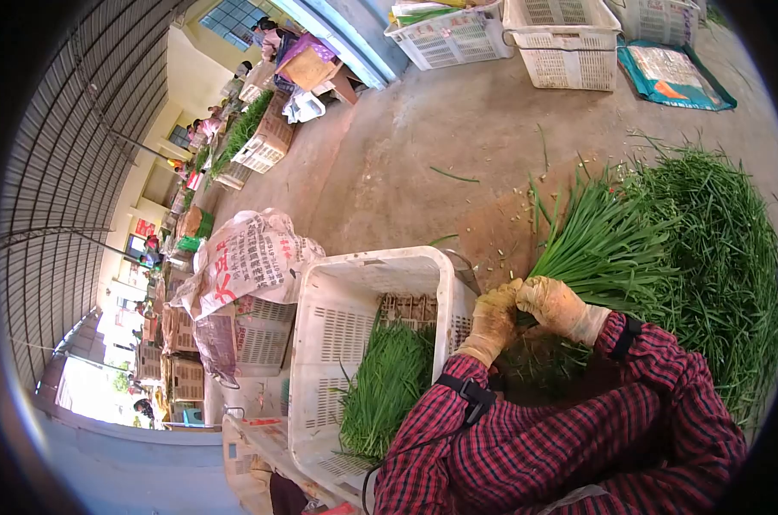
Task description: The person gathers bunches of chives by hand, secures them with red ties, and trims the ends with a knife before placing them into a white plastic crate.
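A fanned bunch of garlic chives [608, 245] lies with its leaves spread away from me to the upper right. My right hand [559, 307], in a stained pale glove, is closed around the bunch's lower end. Against it, my left hand [490, 324], gloved the same way, has its fingers bent in at that same end. The stem ends are mostly hidden behind the fingers. Directly left of my left hand stands a white plastic crate [325, 343] holding a heap of cut chives [385, 386].
A large pile of loose greens [720, 249] lies at right. Cut bits litter the concrete floor [389, 180]. A printed white sack [260, 257] drapes over crates beyond mine. White crates [569, 60] and a teal bag [677, 75] lie ahead. People work at crates far left.
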Tool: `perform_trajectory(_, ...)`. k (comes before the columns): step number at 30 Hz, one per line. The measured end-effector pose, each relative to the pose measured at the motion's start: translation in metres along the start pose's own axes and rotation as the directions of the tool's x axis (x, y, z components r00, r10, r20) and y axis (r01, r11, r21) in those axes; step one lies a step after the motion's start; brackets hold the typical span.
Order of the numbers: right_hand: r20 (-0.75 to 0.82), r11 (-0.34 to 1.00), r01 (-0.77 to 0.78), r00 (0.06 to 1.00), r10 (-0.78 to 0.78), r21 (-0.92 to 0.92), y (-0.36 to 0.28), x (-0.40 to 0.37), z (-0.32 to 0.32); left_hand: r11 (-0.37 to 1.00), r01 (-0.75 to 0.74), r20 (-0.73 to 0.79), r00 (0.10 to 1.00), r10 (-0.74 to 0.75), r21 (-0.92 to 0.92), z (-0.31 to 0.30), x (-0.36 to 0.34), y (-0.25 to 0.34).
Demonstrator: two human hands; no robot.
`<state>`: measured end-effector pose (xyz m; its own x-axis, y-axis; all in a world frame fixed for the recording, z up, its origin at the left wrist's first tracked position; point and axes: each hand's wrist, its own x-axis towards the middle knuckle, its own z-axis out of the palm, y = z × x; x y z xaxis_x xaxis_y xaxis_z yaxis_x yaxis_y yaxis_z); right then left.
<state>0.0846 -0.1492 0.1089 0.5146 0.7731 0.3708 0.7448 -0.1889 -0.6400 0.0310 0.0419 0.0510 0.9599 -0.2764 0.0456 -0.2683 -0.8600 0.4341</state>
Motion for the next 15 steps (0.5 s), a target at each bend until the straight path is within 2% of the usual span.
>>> perform_trajectory(1, -0.043, 0.998, 0.058, 0.997, -0.057, 0.012, -0.001, 0.0, -0.001, 1.0, -0.004, 0.0, 1.0, 0.004, 0.001, 0.002, 0.002, -0.003)
perform_trajectory(2, -0.043, 0.998, 0.055, 0.998, -0.054, 0.011, 0.001, -0.001, 0.003, 0.998, 0.068, 0.074, 0.995, -0.069, 0.018, -0.013, 0.007, 0.011)
perform_trajectory(3, -0.004, 0.999, -0.039, 0.999, 0.039, -0.006, 0.004, -0.002, 0.007, 0.989, 0.142, 0.146, 0.979, -0.146, 0.04, -0.018, 0.008, 0.016)
perform_trajectory(4, 0.032, 0.991, -0.129, 0.991, 0.13, -0.028, 0.008, -0.003, 0.011, 0.989, 0.143, 0.145, 0.979, -0.147, 0.038, -0.016, 0.008, 0.014)
perform_trajectory(5, 0.033, 0.991, -0.129, 0.991, 0.13, -0.028, 0.009, -0.002, 0.01, 0.996, 0.084, 0.08, 0.993, -0.081, -0.03, -0.014, 0.007, 0.01)
perform_trajectory(6, 0.037, 0.996, -0.081, 0.996, 0.083, -0.04, 0.009, -0.002, 0.009, 0.995, 0.021, 0.013, 1.0, -0.019, -0.093, -0.012, 0.006, 0.006)
perform_trajectory(7, 0.042, 0.998, -0.033, 0.998, 0.035, -0.051, 0.008, -0.002, 0.008, 0.995, 0.023, 0.014, 1.0, -0.021, -0.093, -0.008, 0.004, 0.005)
perform_trajectory(9, 0.054, 0.999, 0.013, 0.998, -0.011, -0.035, 0.005, 0.001, 0.006, 0.986, 0.11, 0.105, 0.987, -0.123, 0.121, -0.016, 0.007, 0.018)
perform_trajectory(11, 0.064, 0.998, 0.056, 0.996, -0.055, -0.024, 0.004, 0.001, 0.008, 0.988, 0.093, 0.063, 0.993, -0.101, 0.125, -0.013, 0.004, 0.017)
perform_trajectory(13, -0.055, 0.97, -0.161, 0.983, 0.174, 0.183, 0.009, -0.003, 0.02, 0.989, 0.074, 0.023, 0.997, -0.078, 0.128, -0.006, -0.001, 0.01)
perform_trajectory(14, -0.054, 0.97, -0.163, 0.983, 0.175, 0.18, 0.01, -0.004, 0.022, 0.987, 0.072, 0.031, 0.997, -0.077, 0.141, -0.005, -0.002, 0.008)
perform_trajectory(15, -0.124, 0.961, -0.152, 0.975, 0.184, 0.231, 0.012, -0.005, 0.024, 0.986, 0.069, 0.042, 0.996, -0.076, 0.153, -0.003, -0.003, 0.005)
